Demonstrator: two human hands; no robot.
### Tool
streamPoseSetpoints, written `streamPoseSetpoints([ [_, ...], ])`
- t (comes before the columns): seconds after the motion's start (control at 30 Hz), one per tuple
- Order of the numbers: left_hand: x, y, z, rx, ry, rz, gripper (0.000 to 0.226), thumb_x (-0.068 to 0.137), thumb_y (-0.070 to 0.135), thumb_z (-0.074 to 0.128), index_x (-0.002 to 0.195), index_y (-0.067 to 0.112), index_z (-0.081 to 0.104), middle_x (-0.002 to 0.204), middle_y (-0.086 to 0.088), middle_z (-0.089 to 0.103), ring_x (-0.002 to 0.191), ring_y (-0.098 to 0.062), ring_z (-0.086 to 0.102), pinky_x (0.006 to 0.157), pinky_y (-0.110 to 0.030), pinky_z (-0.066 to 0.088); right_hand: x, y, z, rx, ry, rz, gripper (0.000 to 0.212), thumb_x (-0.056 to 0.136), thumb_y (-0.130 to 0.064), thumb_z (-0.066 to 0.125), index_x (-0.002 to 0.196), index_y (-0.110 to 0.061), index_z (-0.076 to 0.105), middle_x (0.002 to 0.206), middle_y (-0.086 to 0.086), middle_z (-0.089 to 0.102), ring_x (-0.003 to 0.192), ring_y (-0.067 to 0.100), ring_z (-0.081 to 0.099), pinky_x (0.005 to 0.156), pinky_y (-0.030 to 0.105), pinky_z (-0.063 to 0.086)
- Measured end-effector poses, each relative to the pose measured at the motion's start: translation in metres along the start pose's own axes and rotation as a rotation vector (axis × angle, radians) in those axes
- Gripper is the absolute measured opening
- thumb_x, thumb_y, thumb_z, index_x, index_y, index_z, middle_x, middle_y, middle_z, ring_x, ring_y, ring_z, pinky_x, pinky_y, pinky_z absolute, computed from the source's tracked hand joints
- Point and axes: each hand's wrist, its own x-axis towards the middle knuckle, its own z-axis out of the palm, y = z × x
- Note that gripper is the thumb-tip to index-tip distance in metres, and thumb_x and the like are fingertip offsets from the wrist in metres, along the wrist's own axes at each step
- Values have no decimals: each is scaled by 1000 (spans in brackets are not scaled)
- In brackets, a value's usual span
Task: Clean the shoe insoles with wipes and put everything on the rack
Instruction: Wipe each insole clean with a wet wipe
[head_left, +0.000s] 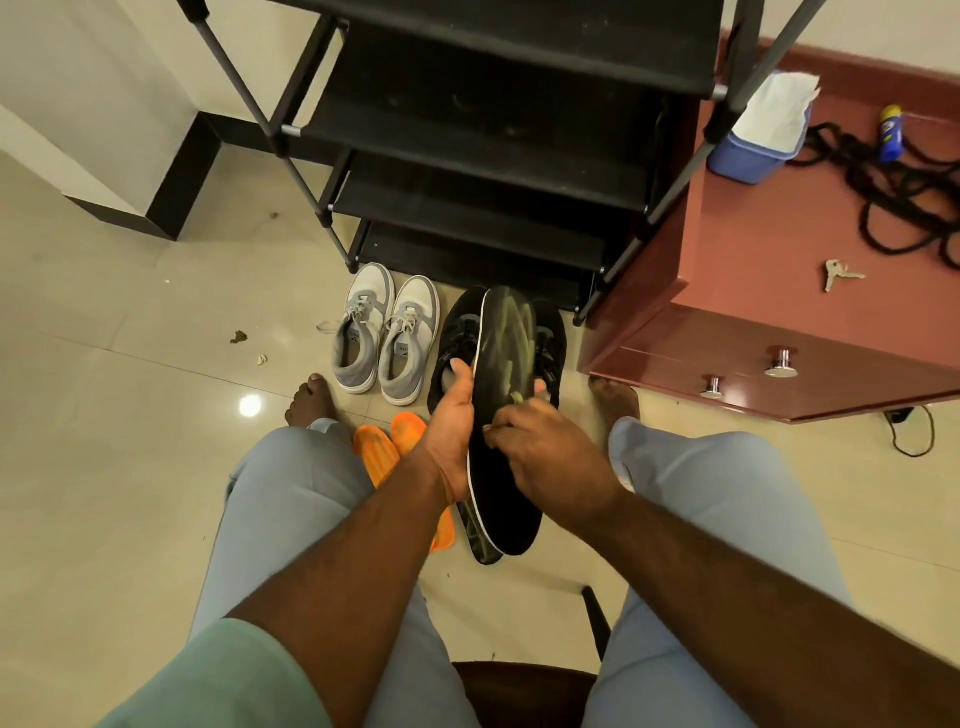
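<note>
My left hand grips the left edge of a black insole held upright above the floor. My right hand pinches a small crumpled wipe against the insole's dark face, which shows pale smears near its top. A second black insole lies on the floor beneath it. Two orange insoles lie on the floor by my left knee. A grey-and-white pair of sneakers and a black pair of shoes stand in front of the black shoe rack.
A reddish-brown drawer cabinet stands right of the rack, carrying a blue wipes box, a black cord, keys and a small bottle. My bare feet rest on the tiled floor. A chair edge shows between my knees.
</note>
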Motion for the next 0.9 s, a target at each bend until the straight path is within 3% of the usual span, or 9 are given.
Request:
streamPoseSetpoints([
  [0.07,-1,-6,4,-3,1,-2,85,89,76,31,124,8,67,120,-15,68,108,-28,66,96,-39,50,8,11,-4,-34,28,42,16,73,1,68,87,-7,73,84,7,65,80,28,59,66,39,55],
  [0.2,-5,-7,5,-17,-14,3,77,91,72,34,110,10,75,108,-16,71,97,-29,70,91,-40,50,20,21,-6,-89,12,115,15,72,1,68,84,-7,73,83,9,65,81,29,59,62,43,55],
  [0.33,-4,-1,0,-9,15,3,89,87,78,31,129,7,65,132,-13,63,116,-27,63,96,-40,49,1,10,1,-83,-81,27,18,68,2,74,84,-6,72,80,8,62,79,29,59,63,40,55],
  [0.43,-5,-4,5,-7,40,7,85,89,77,32,128,9,66,130,-13,64,114,-28,64,95,-40,50,4,14,-2,-122,-78,74,17,68,1,73,82,-7,71,81,8,63,80,29,59,60,38,54],
  [0.6,-10,-7,9,34,57,15,76,94,71,32,131,12,63,113,-17,70,98,-31,71,77,-38,58,26,28,-9,-186,-95,181,25,86,-2,53,105,-7,68,106,9,60,102,26,51,81,35,47],
  [0.67,-8,-3,5,6,66,28,78,94,72,31,124,11,69,117,-17,69,102,-30,69,82,-38,55,20,23,-6,-185,-143,149,24,84,-1,55,103,-8,69,104,10,60,102,28,51,81,35,47],
  [0.8,-1,0,-1,-17,78,49,87,92,77,24,112,8,75,120,-15,68,107,-28,67,87,-39,52,0,14,1,-119,-160,97,18,64,4,72,78,-7,71,79,9,61,84,31,60,63,34,53],
  [0.9,-3,-5,3,-23,56,55,77,93,72,31,125,13,68,123,-16,68,111,-31,66,89,-43,52,14,26,-5,-176,-135,166,20,77,2,63,94,-6,70,96,10,61,96,30,55,74,38,50],
])
